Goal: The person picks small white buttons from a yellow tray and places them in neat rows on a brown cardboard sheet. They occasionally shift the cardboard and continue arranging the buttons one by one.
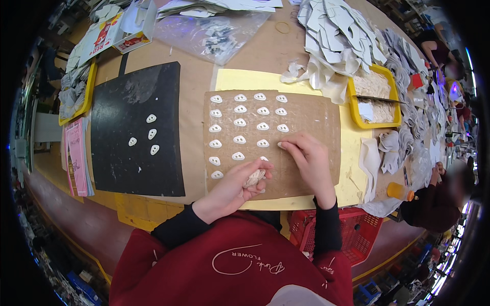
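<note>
A brown board (311, 122) carries columns of small white rounded-triangular pieces with dark holes, such as one white piece (240, 122) near its middle. My left hand (232, 186) is closed around a bunch of off-white pieces (255, 178) over the board's near edge. Over the third and fourth columns, my right hand (309, 158) pinches one small white piece (280, 146) between thumb and fingertips, just below the lowest piece in the fourth column. My left fingers partly hide another piece beneath them.
Left of the board lies a black slab (135, 173) with a few white pieces. A yellow bin (375, 124) of off-white pieces stands at right, near stacked grey-white cutouts (337, 30). An orange-capped bottle (399, 192) lies at the right edge; a red basket (357, 234) is below the table.
</note>
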